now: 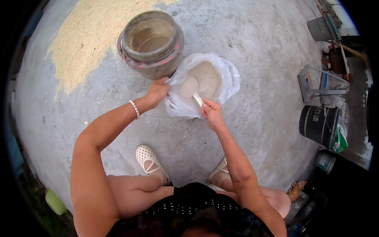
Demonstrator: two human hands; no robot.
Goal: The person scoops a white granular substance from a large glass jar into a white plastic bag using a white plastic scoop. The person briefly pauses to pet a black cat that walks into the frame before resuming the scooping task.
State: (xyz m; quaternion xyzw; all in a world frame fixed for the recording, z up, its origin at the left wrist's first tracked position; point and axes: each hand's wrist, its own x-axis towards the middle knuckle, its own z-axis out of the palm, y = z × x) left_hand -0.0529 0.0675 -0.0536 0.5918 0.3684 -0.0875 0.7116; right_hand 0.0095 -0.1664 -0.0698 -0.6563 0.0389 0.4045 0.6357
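A clear plastic bag (232, 75) lies spread on the concrete floor, with grey-brown powder (207, 78) inside. My left hand (158, 90) pinches the bag's left edge, just below a wide-mouthed clay jar (148, 54). My right hand (213, 112) grips the handle of a pale scoop or large spoon (197, 96) at the bag's near side. The scoop's bowl is over the powder and appears filled with it. Grey-brown matter shows low inside the jar, which stands upright beyond the bag and has pink marks on its shoulder.
Pale yellow grain-like material (86, 41) is spread at the upper left. On the right are a grey bucket (319, 29), a metal-framed stool or stand (305, 84) and a black bucket (318, 123). An orange cat (295, 191) is at the lower right, a green container (55, 202) at the lower left.
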